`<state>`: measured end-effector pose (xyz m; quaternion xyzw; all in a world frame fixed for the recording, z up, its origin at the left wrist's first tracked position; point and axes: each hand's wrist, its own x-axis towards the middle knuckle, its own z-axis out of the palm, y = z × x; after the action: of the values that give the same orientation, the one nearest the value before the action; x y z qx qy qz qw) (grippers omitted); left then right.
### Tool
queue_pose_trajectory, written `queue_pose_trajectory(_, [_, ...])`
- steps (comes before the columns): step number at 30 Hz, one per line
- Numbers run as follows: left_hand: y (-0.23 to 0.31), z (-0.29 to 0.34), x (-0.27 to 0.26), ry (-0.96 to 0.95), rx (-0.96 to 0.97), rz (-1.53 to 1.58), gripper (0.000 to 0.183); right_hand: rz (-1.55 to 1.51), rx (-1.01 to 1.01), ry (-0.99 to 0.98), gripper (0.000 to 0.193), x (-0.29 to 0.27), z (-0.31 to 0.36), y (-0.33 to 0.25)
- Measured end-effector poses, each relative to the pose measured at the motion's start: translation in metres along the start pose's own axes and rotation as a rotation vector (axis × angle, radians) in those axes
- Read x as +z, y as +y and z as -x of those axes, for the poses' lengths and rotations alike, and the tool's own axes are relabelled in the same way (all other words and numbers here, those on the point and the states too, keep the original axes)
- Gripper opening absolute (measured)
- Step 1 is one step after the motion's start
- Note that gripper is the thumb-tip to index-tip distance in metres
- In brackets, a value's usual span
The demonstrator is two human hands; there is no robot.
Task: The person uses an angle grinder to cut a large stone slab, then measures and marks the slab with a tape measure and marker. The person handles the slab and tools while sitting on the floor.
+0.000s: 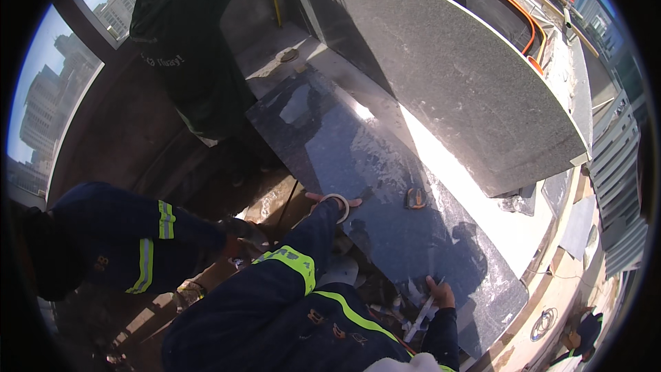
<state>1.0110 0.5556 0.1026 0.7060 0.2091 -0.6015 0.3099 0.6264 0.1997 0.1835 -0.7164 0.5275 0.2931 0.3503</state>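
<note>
A large dark grey stone slab lies in front of me, dusty and partly in shade. My left hand rests at its near left edge with thumb and fingers spread. A pale ring, like a roll of tape, sits around that hand near the wrist. By the slab's front edge my right hand is closed around a slim white stick-like thing; its exact kind is unclear. An orange and black tape measure lies on the slab, to the right of my left hand.
A tall grey stone panel stands behind the slab. One co-worker in a dark hoodie is at the far left, another in navy with reflective bands at the left. A wire coil and orange tubing are at the right.
</note>
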Motion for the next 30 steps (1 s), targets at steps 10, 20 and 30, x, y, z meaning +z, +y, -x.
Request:
queue_pose_trajectory(10, [0.0,0.01,-0.007,0.014,-0.128,0.046,0.143,0.054,-0.029,-0.015,0.084,-0.001,0.006,-0.012])
queue_pose_trajectory(20, [0.009,0.001,-0.002,0.118,-0.177,-0.05,0.147,0.048,-0.117,0.012,0.087,0.005,-0.013,0.003])
queue_pose_trajectory(30, [0.0,-0.015,-0.01,0.071,-0.176,-0.039,0.144,0.118,-0.117,0.099,0.092,0.015,-0.02,0.006])
